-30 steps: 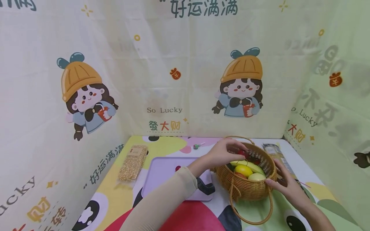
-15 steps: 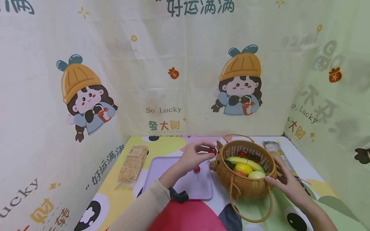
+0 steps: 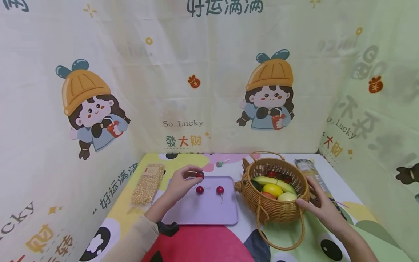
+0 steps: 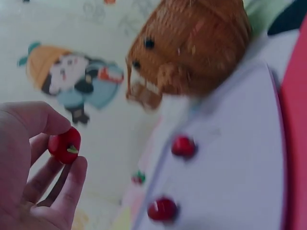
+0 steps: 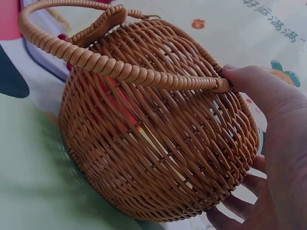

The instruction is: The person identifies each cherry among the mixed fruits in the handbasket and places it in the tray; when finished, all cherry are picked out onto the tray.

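Observation:
Between thumb and fingers, my left hand (image 3: 179,185) pinches a red cherry (image 4: 64,145) above the left back part of the lilac tray (image 3: 209,214). Two more cherries with stems lie on that tray, a left cherry (image 3: 199,190) and a right cherry (image 3: 220,190). Right of it stands a wicker basket (image 3: 281,213). It holds a banana (image 3: 262,180), a lemon (image 3: 272,190), a pale green round fruit (image 3: 287,197), a partly hidden red fruit and some cherries (image 3: 271,173). My right hand (image 3: 322,209) grips the basket's right side, thumb at the rim near the handle (image 5: 129,72).
A clear bag of pale yellow kernels (image 3: 148,185) lies left of the tray. Behind the tray is a small lollipop (image 3: 219,164). A long packet (image 3: 307,167) lies behind the basket at the right. Printed cloth walls stand behind and at both sides.
My left hand came out of the basket with a cherry and moved left over the tray. The right hand stays on the basket.

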Motion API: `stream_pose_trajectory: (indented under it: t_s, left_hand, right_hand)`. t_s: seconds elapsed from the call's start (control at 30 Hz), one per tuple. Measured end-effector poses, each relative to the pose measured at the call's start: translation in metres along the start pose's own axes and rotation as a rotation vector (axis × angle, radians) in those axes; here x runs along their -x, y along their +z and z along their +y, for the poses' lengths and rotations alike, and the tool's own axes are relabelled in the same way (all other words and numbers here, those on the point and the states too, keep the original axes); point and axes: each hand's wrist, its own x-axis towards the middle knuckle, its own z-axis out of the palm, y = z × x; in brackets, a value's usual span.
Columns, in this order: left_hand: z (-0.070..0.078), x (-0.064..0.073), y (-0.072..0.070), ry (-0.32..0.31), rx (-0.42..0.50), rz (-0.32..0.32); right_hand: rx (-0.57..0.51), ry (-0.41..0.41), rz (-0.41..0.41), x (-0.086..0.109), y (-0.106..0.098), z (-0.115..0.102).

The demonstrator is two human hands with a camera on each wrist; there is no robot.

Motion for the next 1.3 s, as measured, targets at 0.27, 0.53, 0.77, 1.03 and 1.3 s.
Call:
stream_pose_trajectory:
  t_s: [0.27, 0.53, 0.77, 1.03, 1.3]
  left_hand:
    - [-0.044, 0.015, -0.025, -0.116, -0.111, 0.107]
    - [-0.066, 0.017, -0.030, -0.096, -0.310, 0.155]
    - [-0.075, 0.018, -0.033, -0.115, -0.391, 0.167]
    - [-0.080, 0.020, -0.036, -0.106, -0.405, 0.151]
    - [-0.076, 0.018, -0.034, -0.129, -0.450, 0.145]
  right_hand:
    - [0.002, 0.014, 0.000, 0.001, 0.001, 0.002]
    - [-0.024, -0.003, 0.010, 0.001, 0.003, 0.004]
    - [0.002, -0.005, 0.018, 0.000, 0.003, 0.003]
    - [-0.018, 0.005, 0.007, 0.001, 0.003, 0.004]
    - [-0.004, 0.008, 0.012, 0.000, 0.002, 0.003]
